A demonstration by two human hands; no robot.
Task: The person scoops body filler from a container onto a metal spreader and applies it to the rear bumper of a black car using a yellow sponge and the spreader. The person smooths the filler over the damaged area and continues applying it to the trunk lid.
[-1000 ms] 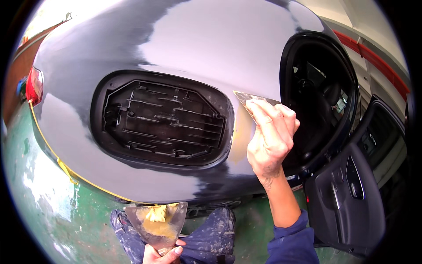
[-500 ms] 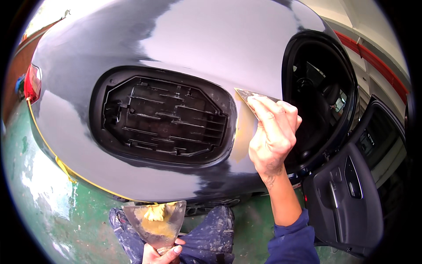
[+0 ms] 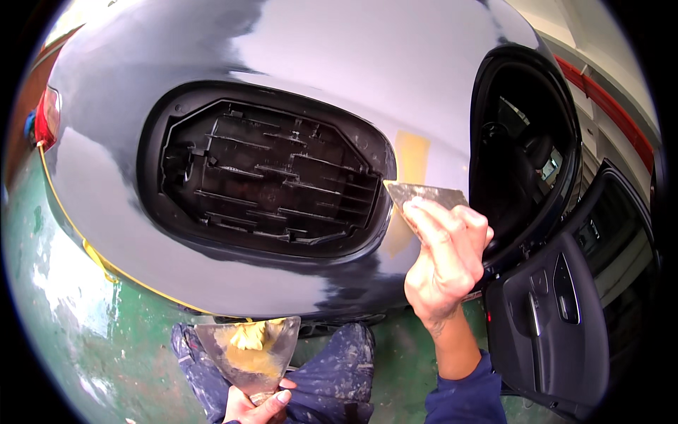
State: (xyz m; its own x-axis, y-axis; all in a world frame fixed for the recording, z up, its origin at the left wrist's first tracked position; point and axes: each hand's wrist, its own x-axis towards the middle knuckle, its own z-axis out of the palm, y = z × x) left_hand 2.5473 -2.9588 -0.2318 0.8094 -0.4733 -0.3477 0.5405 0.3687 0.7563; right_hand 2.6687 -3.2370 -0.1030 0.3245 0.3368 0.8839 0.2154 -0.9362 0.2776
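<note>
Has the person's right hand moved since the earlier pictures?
Yes: judged against the black oval recess, the right hand has moved down the picture, toward the person.

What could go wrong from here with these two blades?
The right hand holds a spreader with its corner by the rim of the black recess; it might catch there. Its edge could also leave a ridge in the yellow patch. The paste lump sits near the front edge of the left hand's scraper and might drop if that tips.
</note>
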